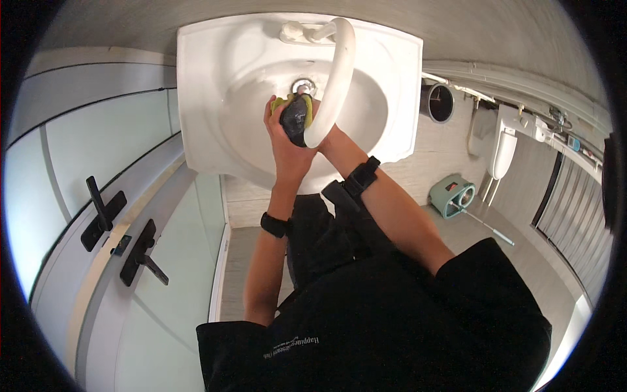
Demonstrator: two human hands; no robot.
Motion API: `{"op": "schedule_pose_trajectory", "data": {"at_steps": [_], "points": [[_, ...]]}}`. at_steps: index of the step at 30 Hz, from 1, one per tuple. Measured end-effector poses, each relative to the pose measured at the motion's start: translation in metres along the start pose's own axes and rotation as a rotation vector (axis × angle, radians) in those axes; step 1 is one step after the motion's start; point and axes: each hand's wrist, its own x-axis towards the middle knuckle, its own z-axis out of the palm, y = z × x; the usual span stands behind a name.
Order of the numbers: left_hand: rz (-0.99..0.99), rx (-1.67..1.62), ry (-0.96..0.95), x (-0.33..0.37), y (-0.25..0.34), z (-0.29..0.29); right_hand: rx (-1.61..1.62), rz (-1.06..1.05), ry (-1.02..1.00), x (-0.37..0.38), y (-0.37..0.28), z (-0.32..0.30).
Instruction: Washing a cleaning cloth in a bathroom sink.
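Observation:
Over the basin of the white sink (202,78), a black, wet-looking rounded thing (293,117) with yellow-green edges is held between my hands. Its exact kind I cannot make out. My left hand (279,140) is closed round its left side, fingers wrapped up along the yellow-green edge. On the other side my right hand (330,138) grips it, but its fingers are mostly hidden behind the white curved tap spout (341,72). The spout's end comes down right at the black thing. Just beyond the hands lies the metal drain (304,86).
The tap's base (307,31) is at the sink's back. To the right are a round dark-mouthed bin or pipe (439,102), a white urinal-like fixture (503,153) and a green mop bucket (452,196). A frosted door with a black handle (140,255) stands at left.

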Motion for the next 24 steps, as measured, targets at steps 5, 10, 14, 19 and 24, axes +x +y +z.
{"op": "schedule_pose_trajectory", "data": {"at_steps": [5, 10, 14, 19, 24], "points": [[-0.091, -0.008, 0.259, 0.021, -0.002, -0.008, -0.303, -0.047, 0.022, -0.038, -0.015, 0.06], [0.079, -0.101, 0.041, 0.028, 0.001, -0.005, -0.066, 0.192, 0.043, -0.036, -0.046, 0.034], [0.204, 0.016, -0.123, 0.029, 0.0, -0.002, -0.132, 0.376, -0.076, -0.038, -0.056, 0.054], [0.255, 0.086, -0.122, 0.029, 0.02, -0.005, 0.224, 0.609, -0.359, -0.043, -0.055, 0.082], [0.438, 0.297, -0.09, 0.036, -0.001, 0.001, 0.13, 0.339, -0.443, -0.043, -0.045, 0.068]]}}
